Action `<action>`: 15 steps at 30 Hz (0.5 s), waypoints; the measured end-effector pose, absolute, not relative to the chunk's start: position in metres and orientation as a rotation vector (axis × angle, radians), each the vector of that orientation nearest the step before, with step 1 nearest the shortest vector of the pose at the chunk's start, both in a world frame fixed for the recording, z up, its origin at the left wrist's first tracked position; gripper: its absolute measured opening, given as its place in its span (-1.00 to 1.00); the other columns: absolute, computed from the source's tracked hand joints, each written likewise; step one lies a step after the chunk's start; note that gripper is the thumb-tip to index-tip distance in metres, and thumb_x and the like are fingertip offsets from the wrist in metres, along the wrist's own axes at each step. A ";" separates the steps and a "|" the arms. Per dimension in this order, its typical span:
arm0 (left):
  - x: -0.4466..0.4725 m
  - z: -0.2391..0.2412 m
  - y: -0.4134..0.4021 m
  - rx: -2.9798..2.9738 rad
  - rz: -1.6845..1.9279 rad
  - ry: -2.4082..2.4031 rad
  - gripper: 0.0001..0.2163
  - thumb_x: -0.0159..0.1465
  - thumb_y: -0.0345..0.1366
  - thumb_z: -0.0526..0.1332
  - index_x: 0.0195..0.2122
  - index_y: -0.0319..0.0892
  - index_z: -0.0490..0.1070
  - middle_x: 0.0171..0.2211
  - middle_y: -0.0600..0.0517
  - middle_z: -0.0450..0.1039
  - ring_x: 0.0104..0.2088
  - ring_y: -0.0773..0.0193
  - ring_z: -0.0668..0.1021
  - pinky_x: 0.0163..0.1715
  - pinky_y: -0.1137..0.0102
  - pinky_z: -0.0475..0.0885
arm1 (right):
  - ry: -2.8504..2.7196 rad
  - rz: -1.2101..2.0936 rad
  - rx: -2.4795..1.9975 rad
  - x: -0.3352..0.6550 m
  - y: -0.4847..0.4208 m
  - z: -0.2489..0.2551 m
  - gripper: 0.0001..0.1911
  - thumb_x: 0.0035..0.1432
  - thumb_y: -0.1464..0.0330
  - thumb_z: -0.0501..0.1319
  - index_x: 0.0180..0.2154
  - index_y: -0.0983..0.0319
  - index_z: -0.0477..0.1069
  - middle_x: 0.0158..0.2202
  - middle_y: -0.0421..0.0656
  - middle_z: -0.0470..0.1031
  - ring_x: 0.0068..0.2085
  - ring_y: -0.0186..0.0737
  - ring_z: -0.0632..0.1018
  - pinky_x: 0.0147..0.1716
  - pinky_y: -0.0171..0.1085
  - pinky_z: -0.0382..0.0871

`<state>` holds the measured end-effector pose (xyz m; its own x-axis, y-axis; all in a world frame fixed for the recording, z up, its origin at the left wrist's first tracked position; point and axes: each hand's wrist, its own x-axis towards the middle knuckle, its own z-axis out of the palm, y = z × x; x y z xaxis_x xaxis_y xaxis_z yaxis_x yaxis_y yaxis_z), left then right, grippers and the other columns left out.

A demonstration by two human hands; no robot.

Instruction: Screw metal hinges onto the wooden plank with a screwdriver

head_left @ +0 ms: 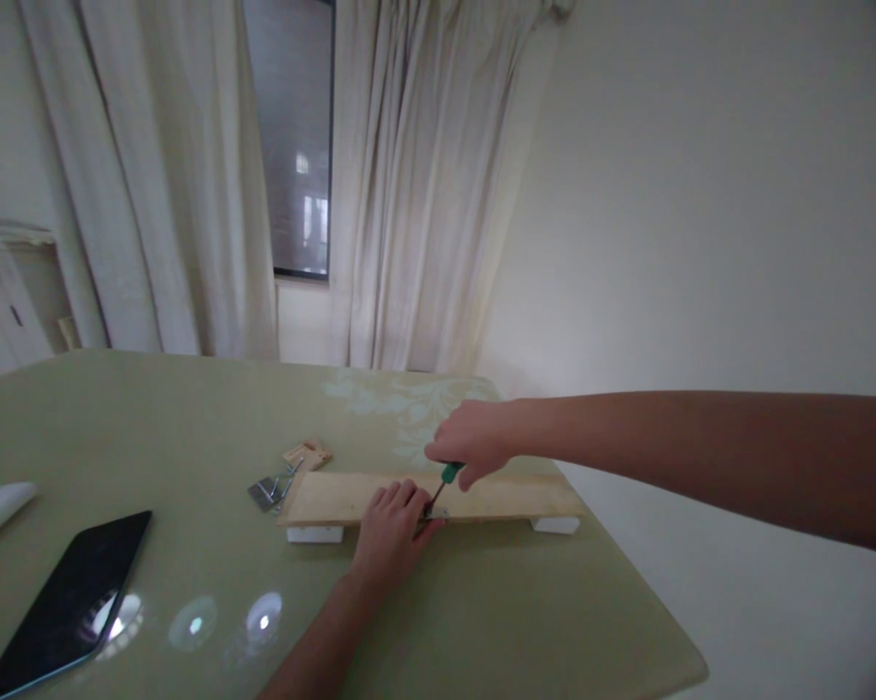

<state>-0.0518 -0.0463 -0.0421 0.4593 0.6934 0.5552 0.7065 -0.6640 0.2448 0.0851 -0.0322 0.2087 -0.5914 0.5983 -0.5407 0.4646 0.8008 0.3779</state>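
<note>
A wooden board (510, 496) lies across two white blocks (315, 535) on the table. My right hand (473, 442) is wrapped round the green handle of a screwdriver (448, 473), which slants down and left to the board's near edge. At its tip sits a small metal hinge or bracket (438, 513). My left hand (394, 530) rests on the board beside the tip, thumb and fingers pressed against the metal piece and the edge. Its fingers partly cover the piece, and the screw under the tip is too small to make out.
Left of the board lie loose metal hardware pieces (266, 493) and small wooden bits (307, 453). A black tablet (69, 603) is on the near left of the green table (211, 418), with a white rolled item (0, 510) behind it. The table's right edge runs close by the board.
</note>
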 end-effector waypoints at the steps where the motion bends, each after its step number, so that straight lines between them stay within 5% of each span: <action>1: -0.052 -0.042 -0.047 -2.664 -1.000 -1.275 -0.84 0.35 -0.17 0.37 -0.21 -0.08 0.44 -0.22 0.05 0.50 -0.18 0.10 0.50 -0.18 0.24 0.25 | 2.351 0.277 0.698 0.088 -0.034 0.213 -0.75 0.28 0.33 0.33 0.00 0.20 0.56 -0.09 0.00 0.66 -0.17 -0.07 0.64 -0.38 -0.25 0.23; 5: -0.052 -0.041 -0.047 -2.653 -1.006 -1.263 -0.85 0.36 -0.18 0.36 -0.22 -0.08 0.43 -0.24 0.05 0.49 -0.20 0.11 0.50 -0.20 0.24 0.25 | 2.427 0.255 0.532 0.096 -0.036 0.220 -0.76 0.42 0.44 0.13 -0.09 0.13 0.57 -0.09 -0.05 0.65 -0.04 -0.12 0.61 -0.21 -0.21 0.26; 9: -0.052 -0.040 -0.047 -2.658 -0.979 -1.267 -0.84 0.37 -0.16 0.35 -0.19 -0.08 0.43 -0.22 0.04 0.50 -0.18 0.09 0.50 -0.18 0.23 0.26 | 2.337 0.212 0.831 0.087 -0.032 0.209 -0.63 0.39 0.18 0.17 -0.23 0.30 0.62 -0.27 0.07 0.67 -0.21 -0.02 0.65 -0.30 -0.19 0.30; 12: -0.053 -0.039 -0.047 -2.669 -0.969 -1.266 -0.84 0.37 -0.16 0.35 -0.21 -0.09 0.43 -0.22 0.03 0.49 -0.18 0.10 0.51 -0.17 0.24 0.27 | 2.194 0.097 1.086 0.078 -0.026 0.202 -0.44 0.42 0.10 0.05 -0.37 0.31 0.64 -0.47 -0.03 0.64 -0.43 -0.16 0.62 -0.42 -0.25 0.30; 15: -0.053 -0.039 -0.047 -2.678 -0.976 -1.262 -0.85 0.37 -0.17 0.34 -0.21 -0.08 0.44 -0.22 0.04 0.49 -0.18 0.11 0.51 -0.17 0.24 0.27 | 2.170 0.057 1.143 0.080 -0.026 0.204 -0.41 0.36 -0.04 0.10 -0.27 0.30 0.65 -0.40 -0.05 0.67 -0.41 -0.15 0.62 -0.44 -0.26 0.29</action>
<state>-0.0530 -0.0474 -0.0389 0.4760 0.6877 0.5481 0.7032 -0.6720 0.2324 0.0796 -0.0259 0.2039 -0.3874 0.7450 -0.5430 0.7154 0.6145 0.3327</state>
